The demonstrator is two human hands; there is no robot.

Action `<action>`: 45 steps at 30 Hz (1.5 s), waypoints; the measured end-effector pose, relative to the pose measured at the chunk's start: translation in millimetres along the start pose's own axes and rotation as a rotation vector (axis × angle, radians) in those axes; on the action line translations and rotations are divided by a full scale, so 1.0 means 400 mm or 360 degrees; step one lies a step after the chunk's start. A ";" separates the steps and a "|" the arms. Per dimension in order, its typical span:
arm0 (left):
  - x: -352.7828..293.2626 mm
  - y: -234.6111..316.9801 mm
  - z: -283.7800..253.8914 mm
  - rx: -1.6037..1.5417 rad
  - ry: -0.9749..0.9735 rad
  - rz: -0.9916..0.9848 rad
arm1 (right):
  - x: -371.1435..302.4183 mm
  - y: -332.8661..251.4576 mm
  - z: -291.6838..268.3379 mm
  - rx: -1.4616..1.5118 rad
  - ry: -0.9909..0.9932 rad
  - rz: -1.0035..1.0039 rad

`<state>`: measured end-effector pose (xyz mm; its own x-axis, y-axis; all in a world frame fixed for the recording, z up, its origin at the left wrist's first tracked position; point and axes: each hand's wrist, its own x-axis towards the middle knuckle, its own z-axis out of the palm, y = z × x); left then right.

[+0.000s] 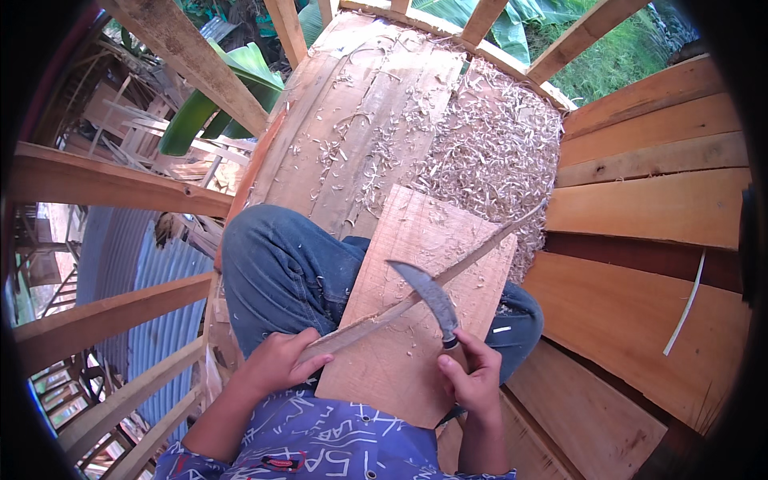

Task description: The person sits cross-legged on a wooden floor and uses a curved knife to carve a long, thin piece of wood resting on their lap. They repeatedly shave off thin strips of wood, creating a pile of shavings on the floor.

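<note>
Head view, seat: person sits in blue jeans (276,260) and a purple patterned shirt (328,440), knees apart.
Lap board: broad, flat wooden board (400,352) lying across the lap, far end between the knees, some curls on it.
Strip: long, narrow wooden strip (360,328) slanting over the board, near end at lower left, far end up to the right above the shavings.
Left hand: left hand (284,362) closed around the strip's near end, thumb along it.
Right hand: right hand (474,376) wrapped on the handle of a sickle-shaped knife (428,292), thumb and forefinger close to the blade.
Blade: curved, tip to upper left, crossing over the strip; contact hard to judge from above.
Floor: planks (308,172) ahead, pale wood shavings (500,152) heaped at right.
Right side: plank wall (648,204), thin pale sliver (685,304) against it.
Left side: wooden rails (120,308), blue-grey corrugated sheet (164,280) beyond.
</note>
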<state>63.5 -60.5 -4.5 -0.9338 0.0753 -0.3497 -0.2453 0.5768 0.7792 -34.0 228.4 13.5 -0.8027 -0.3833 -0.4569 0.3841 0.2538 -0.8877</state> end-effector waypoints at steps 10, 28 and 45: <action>-0.003 0.004 -0.001 -0.0027 0.0007 -0.0045 | 0.008 0.018 0.006 0.0127 0.0254 -0.0060; 0.003 0.006 -0.013 -0.0149 -0.0038 -0.0086 | 0.019 0.004 0.025 -0.0459 0.0434 -0.0550; 0.009 0.017 -0.026 -0.0182 -0.0062 -0.0078 | 0.020 0.035 0.094 -0.0709 0.0591 -0.0902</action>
<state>55.9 -64.6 5.1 -0.9096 0.0821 -0.4072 -0.3207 0.4843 0.8140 -17.9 195.3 -4.6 -0.9499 -0.2599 0.1735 -0.2812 0.4690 -0.8372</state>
